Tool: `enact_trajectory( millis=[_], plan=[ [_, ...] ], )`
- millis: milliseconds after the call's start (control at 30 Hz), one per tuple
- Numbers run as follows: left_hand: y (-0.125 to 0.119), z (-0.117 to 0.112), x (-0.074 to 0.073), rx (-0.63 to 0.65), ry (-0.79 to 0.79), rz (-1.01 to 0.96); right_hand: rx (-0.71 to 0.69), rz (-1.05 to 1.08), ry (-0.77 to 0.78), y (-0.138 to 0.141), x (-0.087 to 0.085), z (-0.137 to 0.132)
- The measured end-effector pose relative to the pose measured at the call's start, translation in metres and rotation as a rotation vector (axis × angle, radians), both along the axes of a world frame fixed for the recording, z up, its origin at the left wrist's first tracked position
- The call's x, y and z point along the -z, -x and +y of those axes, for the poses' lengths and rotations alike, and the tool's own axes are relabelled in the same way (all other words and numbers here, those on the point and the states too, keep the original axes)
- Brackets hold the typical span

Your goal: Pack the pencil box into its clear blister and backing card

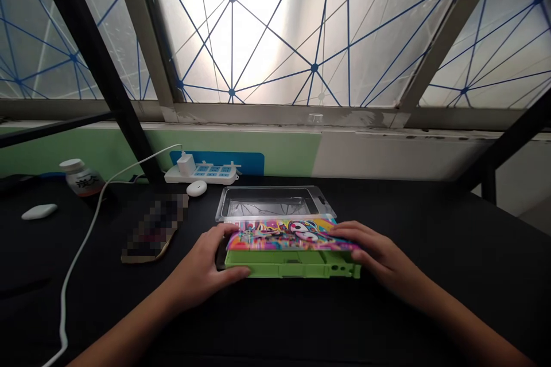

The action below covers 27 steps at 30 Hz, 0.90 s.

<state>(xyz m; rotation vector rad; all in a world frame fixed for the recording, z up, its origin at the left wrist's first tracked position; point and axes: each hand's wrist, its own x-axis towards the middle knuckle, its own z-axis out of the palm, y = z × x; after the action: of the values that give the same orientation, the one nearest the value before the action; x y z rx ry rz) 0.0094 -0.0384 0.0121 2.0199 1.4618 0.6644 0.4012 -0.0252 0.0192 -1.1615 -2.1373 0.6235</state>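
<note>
A phone case with a bright multicoloured cartoon print [288, 234] lies on a lime-green plastic holder [293, 264] in the middle of the black table top. My left hand [202, 269] grips the left end of this pair, with fingers curled over the front edge. My right hand [370, 249] lies over the right end, fingers spread on the printed surface. A dark flat edge [220, 256] shows beside my left hand, and what it belongs to is hidden. Just behind the case sits an open clear plastic blister tray [269, 203].
Left of my hands lie a pixelated flat object [152, 229] and a white cable [81, 246] running to a white power strip [200, 173]. Nearby are a small white oval case [197, 187], a white oval object [38, 211] and a white-capped bottle [81, 178]. Dark metal struts cross the window above.
</note>
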Motion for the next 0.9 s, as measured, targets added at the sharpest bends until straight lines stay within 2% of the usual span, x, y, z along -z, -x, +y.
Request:
enact_trajectory(
  millis=[67,133,267,367,467,567,700,800,900],
  plan=[
    [0.0,0.002,-0.002,-0.008,0.001,0.0,-0.081,-0.059,0.012,-0.007,0.003,-0.008],
    [0.001,0.003,-0.004,-0.009,-0.01,-0.007,-0.052,-0.104,0.004,-0.009,0.005,-0.012],
    [0.002,0.003,-0.005,0.053,-0.057,-0.033,0.142,-0.145,-0.016,-0.002,0.006,-0.012],
    [-0.001,0.004,-0.008,0.131,-0.09,0.004,0.274,-0.124,0.066,0.008,0.003,-0.007],
    [-0.005,0.006,-0.009,0.151,-0.113,0.041,0.348,-0.229,0.051,0.017,-0.002,-0.001],
    [-0.007,0.006,-0.005,0.073,-0.118,0.034,0.315,-0.406,-0.04,0.022,-0.006,0.005],
    [-0.003,0.004,0.002,-0.042,-0.051,-0.01,0.235,-0.598,-0.193,0.022,-0.013,0.01],
    [0.001,0.003,0.005,-0.01,-0.017,-0.054,0.215,-0.681,-0.325,0.031,-0.019,0.012],
    [0.003,0.001,0.006,0.022,0.004,-0.073,0.149,-0.674,-0.376,0.055,-0.026,0.011]
  ],
)
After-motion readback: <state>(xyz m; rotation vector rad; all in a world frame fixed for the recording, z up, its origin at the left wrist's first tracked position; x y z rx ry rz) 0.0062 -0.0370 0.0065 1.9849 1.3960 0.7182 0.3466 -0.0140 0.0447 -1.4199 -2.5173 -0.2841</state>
